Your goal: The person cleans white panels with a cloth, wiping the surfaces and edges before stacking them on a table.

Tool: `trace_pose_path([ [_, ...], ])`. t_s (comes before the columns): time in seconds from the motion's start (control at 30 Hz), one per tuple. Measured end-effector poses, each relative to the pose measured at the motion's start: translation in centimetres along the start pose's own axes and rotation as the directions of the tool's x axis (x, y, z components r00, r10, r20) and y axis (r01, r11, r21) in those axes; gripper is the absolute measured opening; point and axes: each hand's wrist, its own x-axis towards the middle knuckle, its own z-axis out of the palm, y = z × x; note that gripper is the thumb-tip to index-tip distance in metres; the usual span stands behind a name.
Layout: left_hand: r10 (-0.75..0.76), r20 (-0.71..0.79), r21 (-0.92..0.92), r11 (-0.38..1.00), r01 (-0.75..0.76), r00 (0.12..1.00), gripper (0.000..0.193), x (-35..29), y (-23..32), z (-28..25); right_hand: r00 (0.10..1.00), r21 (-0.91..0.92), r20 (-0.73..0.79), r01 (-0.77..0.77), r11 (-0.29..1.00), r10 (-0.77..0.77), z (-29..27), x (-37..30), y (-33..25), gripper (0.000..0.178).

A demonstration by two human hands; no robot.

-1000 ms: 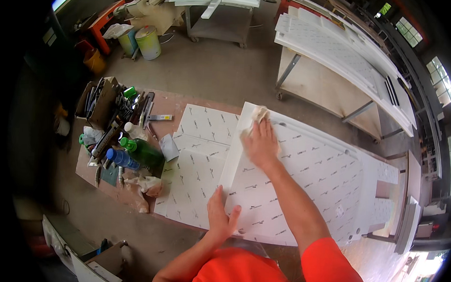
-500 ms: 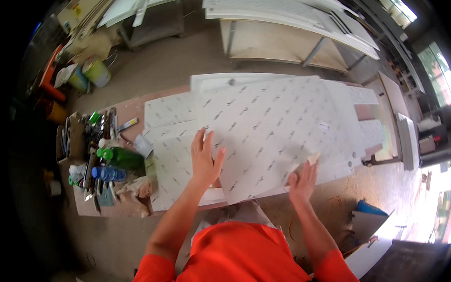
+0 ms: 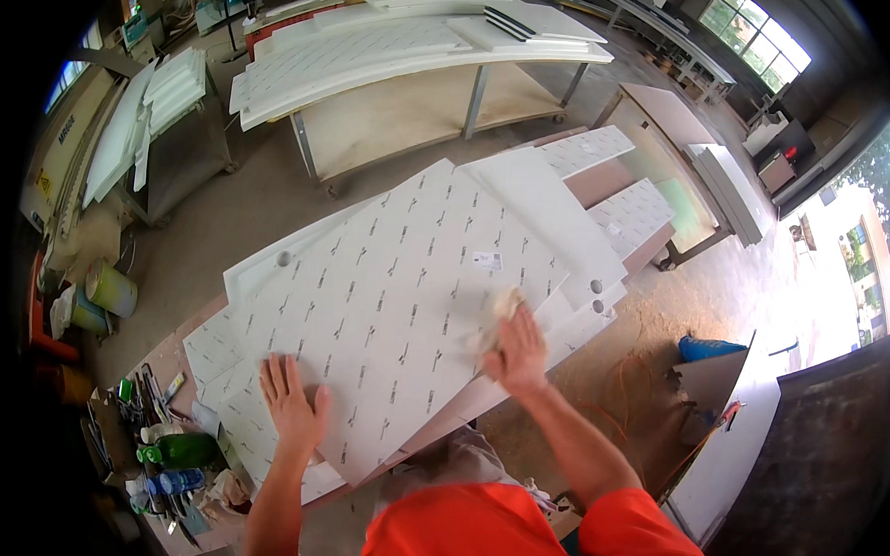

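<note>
A large white panel (image 3: 405, 286) with a printed pattern lies across a stack of white boards. A small white label (image 3: 487, 261) is stuck on its surface. My left hand (image 3: 292, 405) rests near the panel's left edge, fingers stretched out and holding nothing. Under my right hand (image 3: 521, 354) a pale cloth (image 3: 506, 304) is pressed against the panel near its right edge. Part of the cloth is hidden by the fingers. The board beneath, uncovered at the right, has round dark holes (image 3: 597, 286).
At the workbench's left end lie tools, a green bottle (image 3: 182, 450) and a blue bottle (image 3: 175, 480). A long table (image 3: 392, 105) with more white boards stands at the back. Paint buckets (image 3: 109, 288) stand on the left floor. A hose (image 3: 630, 382) lies on the right floor.
My view has turned right. My right hand has moved with the cloth up the panel toward the label. My left hand has come down flat, and the panel looks shifted on the stack.
</note>
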Motion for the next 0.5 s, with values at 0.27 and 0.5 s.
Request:
trace_pose_path([
  [0.27, 0.030, 0.041, -0.009, 1.000, -0.030, 0.999, 0.081, 0.2, -0.4, 0.2, 0.968, 0.041, 0.248, -0.043, 0.998, 0.031, -1.0, 2.7, 0.8, 0.071],
  [0.5, 0.024, 0.094, -0.024, 0.999, -0.021, 0.995, 0.083, 1.1, -0.7, -0.2, 0.971, -0.096, 0.201, -0.108, 0.989, 0.126, -2.1, 7.2, 6.6, 0.078],
])
